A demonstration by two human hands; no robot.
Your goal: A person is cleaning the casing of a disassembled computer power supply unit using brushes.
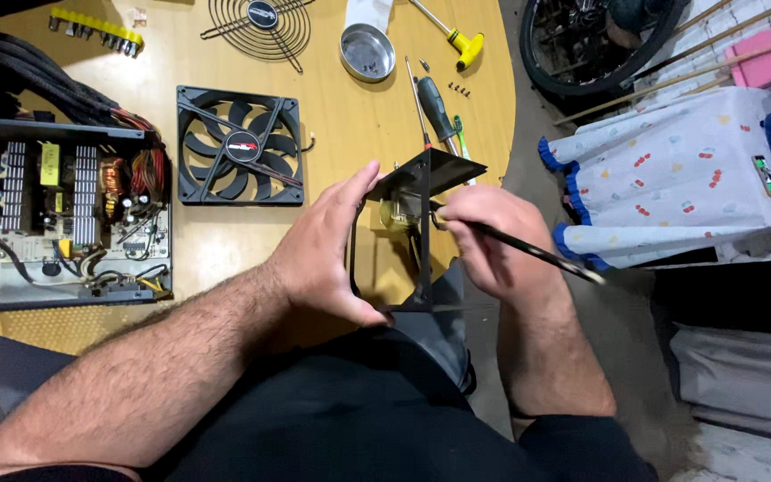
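My left hand (327, 250) grips a black metal cover panel (426, 174), bent into an open frame and held upright over my lap at the table's edge. My right hand (488, 236) holds a thin dark tool (546, 259) like a pen, its tip poked inside the frame near a yellowish part (396, 214). The tool's handle slants down to the right.
On the wooden table (341, 116) lie a black fan (240, 145), an opened power supply (73, 214) with cable bundle, a wire fan grille (261, 25), a metal bowl (367, 52), screwdrivers (436, 107), a yellow T-handle key (461, 40) and a yellow bit holder (95, 29). A wheel (591, 45) and patterned cloth (671, 170) stand right.
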